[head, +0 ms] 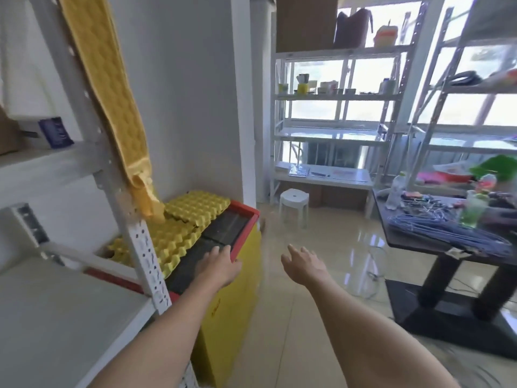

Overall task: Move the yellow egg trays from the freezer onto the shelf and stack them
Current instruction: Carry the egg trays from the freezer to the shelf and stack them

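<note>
Several yellow egg trays (179, 233) lie on top of a chest freezer (240, 278) with a red rim and yellow body, against the wall. Another tray pile (198, 205) sits at the freezer's far end. A tall yellow stack (106, 88) leans up along the shelf post. My left hand (221, 266) rests flat, fingers apart, on the freezer's dark lid near the front rim, just right of the trays. In the air right of the freezer hovers my right hand (303, 264), fingers spread, holding nothing. The grey shelf (56, 317) is at lower left.
A perforated metal shelf post (145, 247) stands between me and the trays. A white stool (294, 203) is on the tiled floor ahead. A dark table (419, 239) with hangers and bottles is at right. Metal racks line the windows.
</note>
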